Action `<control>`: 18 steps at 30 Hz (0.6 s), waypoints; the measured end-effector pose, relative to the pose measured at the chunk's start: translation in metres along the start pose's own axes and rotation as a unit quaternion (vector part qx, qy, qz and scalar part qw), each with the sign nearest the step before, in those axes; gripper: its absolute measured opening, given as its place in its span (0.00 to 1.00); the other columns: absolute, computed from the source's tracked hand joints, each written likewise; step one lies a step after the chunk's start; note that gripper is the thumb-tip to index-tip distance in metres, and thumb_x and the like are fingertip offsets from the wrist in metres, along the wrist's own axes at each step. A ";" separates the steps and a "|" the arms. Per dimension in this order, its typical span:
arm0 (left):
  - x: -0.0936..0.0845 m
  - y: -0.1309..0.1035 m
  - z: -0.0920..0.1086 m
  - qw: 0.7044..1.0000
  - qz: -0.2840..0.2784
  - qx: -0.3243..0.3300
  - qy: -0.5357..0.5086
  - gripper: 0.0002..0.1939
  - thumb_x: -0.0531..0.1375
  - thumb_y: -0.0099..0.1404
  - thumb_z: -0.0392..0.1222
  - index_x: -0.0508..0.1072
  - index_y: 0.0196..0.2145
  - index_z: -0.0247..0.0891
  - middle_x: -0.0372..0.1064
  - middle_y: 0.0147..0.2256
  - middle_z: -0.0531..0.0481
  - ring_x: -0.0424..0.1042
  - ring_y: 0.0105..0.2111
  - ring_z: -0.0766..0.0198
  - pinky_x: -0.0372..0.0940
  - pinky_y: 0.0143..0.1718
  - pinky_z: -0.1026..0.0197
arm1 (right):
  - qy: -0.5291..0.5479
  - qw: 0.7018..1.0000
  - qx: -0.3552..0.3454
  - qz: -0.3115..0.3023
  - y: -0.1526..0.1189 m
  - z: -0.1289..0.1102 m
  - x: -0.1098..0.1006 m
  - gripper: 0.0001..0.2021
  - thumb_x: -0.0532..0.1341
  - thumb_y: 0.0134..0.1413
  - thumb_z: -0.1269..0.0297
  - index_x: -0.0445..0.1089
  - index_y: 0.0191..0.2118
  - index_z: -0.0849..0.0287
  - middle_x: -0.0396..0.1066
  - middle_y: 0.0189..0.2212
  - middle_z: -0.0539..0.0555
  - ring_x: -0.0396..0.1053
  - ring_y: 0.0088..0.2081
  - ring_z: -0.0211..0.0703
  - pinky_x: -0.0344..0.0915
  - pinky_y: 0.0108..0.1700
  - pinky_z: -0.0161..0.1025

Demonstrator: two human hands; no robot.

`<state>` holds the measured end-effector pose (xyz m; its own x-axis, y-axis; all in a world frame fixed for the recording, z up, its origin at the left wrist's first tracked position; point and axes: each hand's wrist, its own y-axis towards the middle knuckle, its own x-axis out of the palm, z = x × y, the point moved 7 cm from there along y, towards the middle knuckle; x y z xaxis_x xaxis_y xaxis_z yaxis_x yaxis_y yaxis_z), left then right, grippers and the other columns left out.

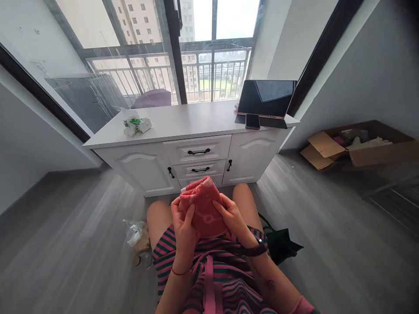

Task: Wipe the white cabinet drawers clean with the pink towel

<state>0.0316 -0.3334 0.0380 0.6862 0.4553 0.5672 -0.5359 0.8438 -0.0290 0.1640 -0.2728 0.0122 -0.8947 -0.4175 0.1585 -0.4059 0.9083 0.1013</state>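
A folded red towel [207, 213] with a pale pattern is held up above my lap. My left hand [183, 218] grips its left side, thumb on the near face and fingers behind. On the right edge, my right hand [233, 214] pinches it the same way, its thumb pressed on the front. The towel's folded layers show along the top edge. Beneath it lies the striped clothing [209, 257] over my lap.
Ahead stands a white cabinet [196, 117] bearing a tissue pack [137, 125], a tablet [266, 98] and a phone [252, 121]. A cardboard box [379, 155] is at right. Beside my legs are a dark bag [283, 246] and a clear plastic bag [134, 231].
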 end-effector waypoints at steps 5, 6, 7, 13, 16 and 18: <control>-0.013 0.010 0.008 0.993 -0.029 0.026 0.112 0.21 0.63 0.59 0.47 0.67 0.50 0.47 0.70 0.47 0.50 0.70 0.46 0.60 0.65 0.45 0.61 | -0.028 1.000 0.003 -0.009 -0.003 -0.005 0.005 0.13 0.59 0.57 0.53 0.70 0.38 0.58 0.67 0.33 0.49 0.61 0.35 0.38 0.61 0.37 0.33; -0.017 0.014 0.010 0.989 -0.028 0.037 0.139 0.18 0.63 0.59 0.49 0.70 0.46 0.44 0.71 0.46 0.49 0.70 0.45 0.60 0.64 0.45 0.62 | -0.034 0.999 0.003 -0.007 -0.003 -0.007 0.006 0.13 0.59 0.57 0.53 0.70 0.37 0.58 0.67 0.33 0.49 0.61 0.34 0.38 0.60 0.37 0.32; -0.019 0.016 0.012 0.985 -0.031 0.046 0.161 0.15 0.62 0.59 0.50 0.72 0.43 0.43 0.71 0.45 0.48 0.70 0.45 0.59 0.64 0.44 0.62 | -0.036 0.999 0.004 -0.005 -0.002 -0.010 0.007 0.13 0.59 0.57 0.53 0.70 0.37 0.58 0.66 0.32 0.49 0.61 0.34 0.38 0.60 0.36 0.32; -0.023 0.024 0.014 0.975 -0.064 0.069 0.199 0.13 0.61 0.61 0.47 0.71 0.43 0.43 0.70 0.44 0.49 0.68 0.43 0.62 0.62 0.43 0.64 | -0.020 0.999 0.009 0.031 0.001 -0.011 0.007 0.14 0.60 0.56 0.52 0.70 0.36 0.58 0.66 0.31 0.49 0.60 0.33 0.37 0.59 0.35 0.32; -0.020 0.025 0.011 0.979 -0.073 0.066 0.180 0.12 0.63 0.60 0.46 0.69 0.41 0.44 0.69 0.39 0.52 0.67 0.38 0.66 0.61 0.39 0.67 | -0.002 0.999 0.019 0.051 0.000 -0.005 0.003 0.14 0.60 0.56 0.52 0.70 0.37 0.58 0.66 0.31 0.48 0.60 0.32 0.37 0.59 0.35 0.32; -0.018 0.027 0.007 0.982 -0.072 0.053 0.167 0.12 0.64 0.59 0.46 0.67 0.38 0.44 0.67 0.34 0.55 0.65 0.32 0.69 0.60 0.35 0.69 | 0.003 0.998 0.021 0.050 0.000 -0.004 0.001 0.13 0.60 0.56 0.52 0.70 0.37 0.58 0.66 0.31 0.48 0.60 0.32 0.37 0.59 0.34 0.32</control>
<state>0.0008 -0.3207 0.0330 0.8722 0.4157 0.2578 -0.4571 0.8803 0.1269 0.1639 -0.2727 0.0162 -0.9302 -0.3240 0.1727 -0.3215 0.9459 0.0430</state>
